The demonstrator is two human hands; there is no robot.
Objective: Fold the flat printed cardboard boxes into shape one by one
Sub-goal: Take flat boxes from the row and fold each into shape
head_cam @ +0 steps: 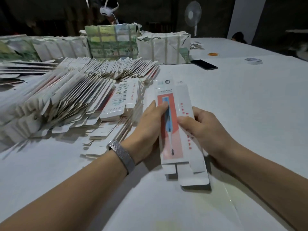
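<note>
A long narrow printed cardboard box, white with a red panel showing a blue toothbrush, is held over the white table between both hands. My left hand grips its left edge, thumb on the red panel. My right hand grips the right side, thumb pressing the white side panel. The box's near end flaps hang open toward me. A large heap of flat boxes lies fanned out at the left.
Wrapped bundles of box stock stand at the back. A black phone, a tape roll and an orange object lie on the white table at the right. A fan and a person stand beyond.
</note>
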